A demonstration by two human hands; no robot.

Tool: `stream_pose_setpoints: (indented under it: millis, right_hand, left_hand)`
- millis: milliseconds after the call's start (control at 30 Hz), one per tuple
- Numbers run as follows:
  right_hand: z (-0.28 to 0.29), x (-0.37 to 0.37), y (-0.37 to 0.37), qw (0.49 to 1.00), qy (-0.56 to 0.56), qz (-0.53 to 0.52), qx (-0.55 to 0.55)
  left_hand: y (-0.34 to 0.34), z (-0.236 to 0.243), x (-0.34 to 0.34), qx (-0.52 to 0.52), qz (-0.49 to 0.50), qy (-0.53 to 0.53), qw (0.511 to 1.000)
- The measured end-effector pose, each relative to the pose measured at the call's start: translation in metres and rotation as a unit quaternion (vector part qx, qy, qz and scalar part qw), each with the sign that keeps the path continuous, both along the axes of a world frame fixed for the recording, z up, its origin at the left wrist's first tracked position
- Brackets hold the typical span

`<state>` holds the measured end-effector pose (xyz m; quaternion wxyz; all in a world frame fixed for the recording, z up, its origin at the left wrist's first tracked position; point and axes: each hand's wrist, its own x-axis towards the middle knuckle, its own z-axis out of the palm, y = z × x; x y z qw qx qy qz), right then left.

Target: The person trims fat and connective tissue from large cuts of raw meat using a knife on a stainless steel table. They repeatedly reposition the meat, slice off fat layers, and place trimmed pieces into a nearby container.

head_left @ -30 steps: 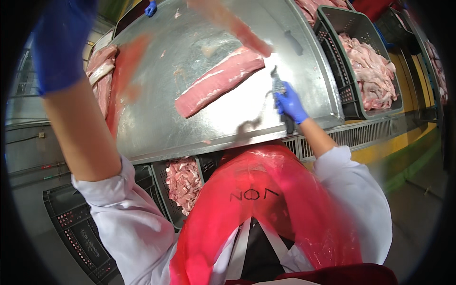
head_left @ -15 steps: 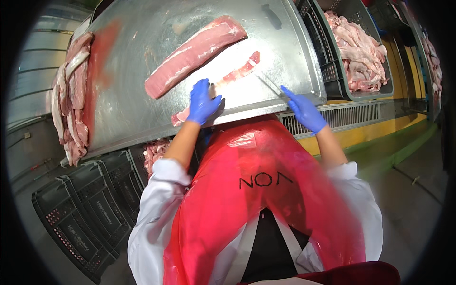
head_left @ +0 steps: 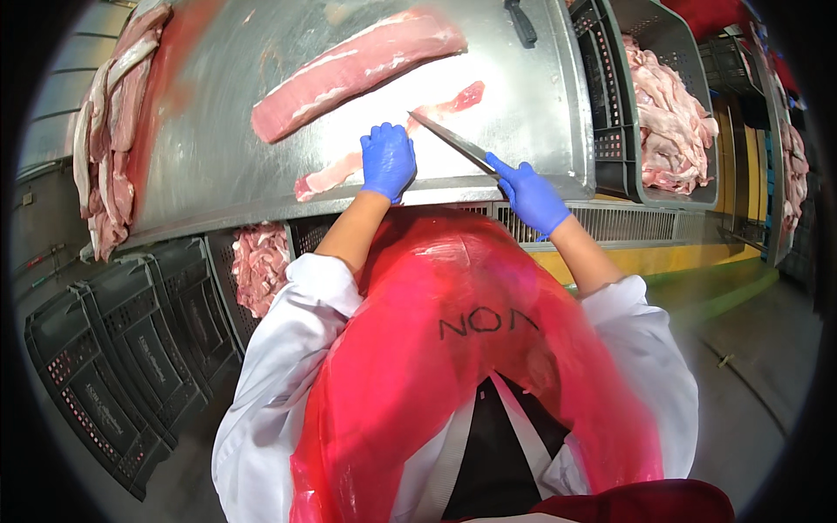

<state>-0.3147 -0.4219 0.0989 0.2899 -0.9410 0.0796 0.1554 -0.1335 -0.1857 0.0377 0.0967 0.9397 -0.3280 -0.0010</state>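
Note:
My right hand [head_left: 532,199], in a blue glove, grips a long knife [head_left: 458,142] whose blade points left across the steel table [head_left: 209,157]. The blade tip touches or lies just over a thin strip of pale pink meat [head_left: 462,98]. My left hand [head_left: 389,163], also blue-gloved, is closed over the middle of this strip, which shows on both sides of it. The fingertips are hidden beneath the hand. Beyond both hands lies a long, trimmed piece of meat like a loin [head_left: 357,71], slanting up to the right, touched by neither hand.
Several long meat pieces [head_left: 118,131] hang over the table's left edge. A black-handled tool [head_left: 521,23] lies at the far right. Grey crates of meat trimmings [head_left: 667,122] stand right of the table; more trimmings [head_left: 260,266] and dark crates [head_left: 122,375] are below left.
My left hand has gone from outstretched fingers to closed over the strip. The knife has swung left, its tip now near that hand. The view has shifted, bringing the black-handled tool into sharper sight.

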Motion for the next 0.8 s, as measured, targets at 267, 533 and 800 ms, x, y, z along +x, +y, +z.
stream_pose_setpoints:
  millis: [267,533,800]
  right_hand:
    - [0.004,0.009,0.005,0.999,0.01,0.014,-0.039]
    - [0.005,0.013,0.001,0.998,0.01,0.02,-0.061]
    - [-0.022,0.071,0.037,0.998,-0.024,0.027,-0.054]
  left_hand:
    - [-0.008,-0.011,-0.01,0.021,0.02,0.039,0.999]
    - [-0.011,0.007,-0.017,0.008,0.06,0.048,0.997]
    - [-0.022,-0.008,-0.026,-0.09,0.068,0.177,0.978]
